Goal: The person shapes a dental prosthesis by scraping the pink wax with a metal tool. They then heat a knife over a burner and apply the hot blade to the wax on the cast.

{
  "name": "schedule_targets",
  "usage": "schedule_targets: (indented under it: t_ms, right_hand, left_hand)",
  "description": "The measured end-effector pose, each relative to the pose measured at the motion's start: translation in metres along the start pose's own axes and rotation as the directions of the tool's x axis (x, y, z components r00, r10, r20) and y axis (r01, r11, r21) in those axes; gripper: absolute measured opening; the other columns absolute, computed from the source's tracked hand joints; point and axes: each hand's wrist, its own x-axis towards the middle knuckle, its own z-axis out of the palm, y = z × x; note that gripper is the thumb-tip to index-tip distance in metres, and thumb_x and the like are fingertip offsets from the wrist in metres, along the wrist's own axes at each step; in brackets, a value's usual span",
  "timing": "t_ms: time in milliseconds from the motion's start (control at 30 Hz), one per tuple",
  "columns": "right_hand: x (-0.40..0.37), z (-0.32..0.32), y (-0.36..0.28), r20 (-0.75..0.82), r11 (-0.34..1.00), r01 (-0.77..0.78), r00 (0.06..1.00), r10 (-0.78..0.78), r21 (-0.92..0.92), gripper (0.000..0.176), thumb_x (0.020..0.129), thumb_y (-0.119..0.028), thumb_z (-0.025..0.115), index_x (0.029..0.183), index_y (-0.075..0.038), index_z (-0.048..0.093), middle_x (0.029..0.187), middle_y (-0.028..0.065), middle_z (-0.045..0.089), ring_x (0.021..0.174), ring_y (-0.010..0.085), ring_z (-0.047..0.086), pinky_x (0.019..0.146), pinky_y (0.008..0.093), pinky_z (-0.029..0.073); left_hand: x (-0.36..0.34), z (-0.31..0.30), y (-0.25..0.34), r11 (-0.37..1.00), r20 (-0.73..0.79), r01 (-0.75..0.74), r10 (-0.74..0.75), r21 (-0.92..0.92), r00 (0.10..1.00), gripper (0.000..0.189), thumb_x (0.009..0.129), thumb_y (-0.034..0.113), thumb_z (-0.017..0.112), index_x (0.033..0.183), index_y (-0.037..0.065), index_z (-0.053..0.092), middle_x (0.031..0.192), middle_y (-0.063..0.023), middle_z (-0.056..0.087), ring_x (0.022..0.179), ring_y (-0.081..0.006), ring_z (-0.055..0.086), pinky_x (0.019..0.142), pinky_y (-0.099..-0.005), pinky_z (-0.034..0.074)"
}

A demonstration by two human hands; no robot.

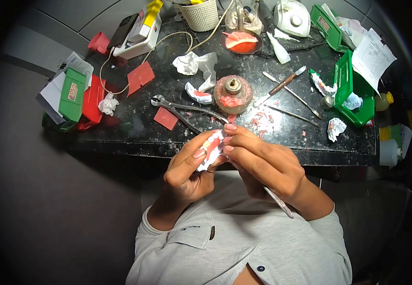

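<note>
A white dental cast with pink wax and teeth on it is held up in front of the table's near edge. My left hand grips the cast from the left, its thumb on the pink wax. The fingers of my right hand are closed at the cast's right side, and a thin metal tool sticks out below that hand. The tool's front end is hidden by my fingers. Just beyond my hands stands a round burner smeared with red wax, and pliers lie to its left.
Knives and thin tools lie right of the burner, near wax scraps. Pink wax sheets and crumpled paper are on the left. Green bins stand at the right, with another cast near the edge. A wax dish sits at the back.
</note>
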Motion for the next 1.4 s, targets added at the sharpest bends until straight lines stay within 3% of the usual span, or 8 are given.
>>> schedule_targets:
  t_ms: [133, 200, 333, 367, 433, 1067, 1233, 1400]
  right_hand:
    - [0.003, -0.009, 0.002, -0.052, 0.984, -0.176, 0.983, 0.177, 0.019, 0.025, 0.083, 0.007, 0.073, 0.108, 0.01, 0.069, 0.103, 0.0227, 0.072, 0.094, 0.0328, 0.075, 0.078, 0.0348, 0.061]
    - [0.006, -0.016, 0.005, -0.082, 0.931, -0.325, 0.936, 0.341, 0.166, 0.024, 0.084, 0.01, 0.073, 0.107, 0.007, 0.071, 0.105, 0.0211, 0.074, 0.089, 0.03, 0.075, 0.082, 0.0343, 0.059]
    - [0.005, -0.015, 0.009, -0.029, 0.831, -0.404, 0.894, 0.448, 0.382, 0.015, 0.085, 0.008, 0.073, 0.1, 0.007, 0.075, 0.097, 0.0182, 0.077, 0.089, 0.0266, 0.075, 0.082, 0.0326, 0.059]
    - [0.004, -0.013, 0.008, 0.003, 0.789, -0.407, 0.889, 0.457, 0.461, 0.015, 0.086, 0.007, 0.073, 0.101, 0.007, 0.075, 0.097, 0.018, 0.077, 0.09, 0.0257, 0.075, 0.082, 0.0323, 0.059]
    - [0.003, -0.009, 0.006, 0.036, 0.738, -0.409, 0.885, 0.465, 0.536, 0.015, 0.086, 0.006, 0.074, 0.101, 0.007, 0.075, 0.097, 0.0178, 0.077, 0.09, 0.0248, 0.075, 0.082, 0.0319, 0.059]
    - [0.0, -0.001, 0.002, 0.082, 0.733, -0.402, 0.899, 0.431, 0.549, 0.013, 0.088, 0.006, 0.071, 0.101, 0.007, 0.075, 0.096, 0.0173, 0.077, 0.089, 0.0231, 0.075, 0.079, 0.0307, 0.06]
    - [0.002, -0.002, -0.003, 0.13, 0.592, -0.491, 0.828, 0.546, 0.639, 0.014, 0.088, 0.008, 0.071, 0.101, 0.008, 0.075, 0.097, 0.0169, 0.077, 0.092, 0.0231, 0.075, 0.082, 0.0312, 0.06]
    - [0.003, -0.003, 0.002, 0.122, 0.671, -0.443, 0.875, 0.469, 0.595, 0.014, 0.089, 0.009, 0.07, 0.102, 0.008, 0.075, 0.099, 0.0176, 0.076, 0.093, 0.0217, 0.075, 0.084, 0.0303, 0.06]
  left_hand:
    - [-0.002, -0.003, -0.003, 1.0, 0.038, 0.004, -0.004, -0.009, 0.999, 0.049, 0.094, -0.002, 0.068, 0.131, 0.003, 0.036, 0.12, -0.0325, 0.061, 0.101, -0.0341, 0.071, 0.081, -0.039, 0.059]
    - [-0.008, -0.002, 0.0, 0.917, -0.029, 0.24, -0.263, -0.32, 0.964, 0.044, 0.101, 0.01, 0.063, 0.135, -0.001, 0.037, 0.118, -0.0245, 0.061, 0.103, -0.025, 0.066, 0.089, -0.0355, 0.055]
    - [-0.004, -0.011, 0.009, 0.681, 0.097, 0.49, -0.529, -0.544, 0.843, 0.056, 0.106, 0.032, 0.054, 0.145, -0.005, 0.036, 0.12, -0.0159, 0.059, 0.106, -0.0164, 0.059, 0.096, -0.0308, 0.047]
    - [-0.002, -0.01, 0.01, 0.68, 0.098, 0.492, -0.53, -0.544, 0.842, 0.056, 0.106, 0.032, 0.054, 0.145, -0.005, 0.036, 0.12, -0.0159, 0.059, 0.106, -0.0164, 0.059, 0.096, -0.0308, 0.047]
    - [0.0, -0.009, 0.01, 0.666, 0.079, 0.508, -0.563, -0.547, 0.823, 0.061, 0.106, 0.037, 0.054, 0.148, -0.002, 0.031, 0.1, -0.017, 0.063, 0.084, -0.0177, 0.06, 0.077, -0.0288, 0.049]
    - [0.007, -0.008, 0.017, 0.67, 0.059, 0.504, -0.569, -0.545, 0.82, 0.061, 0.107, 0.039, 0.051, 0.146, -0.004, 0.033, 0.106, -0.0133, 0.063, 0.091, -0.0147, 0.062, 0.082, -0.0276, 0.051]
    - [0.006, -0.008, 0.015, 0.673, 0.065, 0.498, -0.559, -0.546, 0.827, 0.062, 0.106, 0.039, 0.052, 0.146, -0.005, 0.033, 0.104, -0.0138, 0.063, 0.089, -0.0147, 0.062, 0.081, -0.0274, 0.051]
    - [0.005, -0.008, 0.014, 0.674, 0.062, 0.503, -0.565, -0.54, 0.823, 0.063, 0.106, 0.04, 0.053, 0.145, -0.005, 0.033, 0.101, -0.0143, 0.063, 0.085, -0.0147, 0.062, 0.078, -0.0274, 0.05]
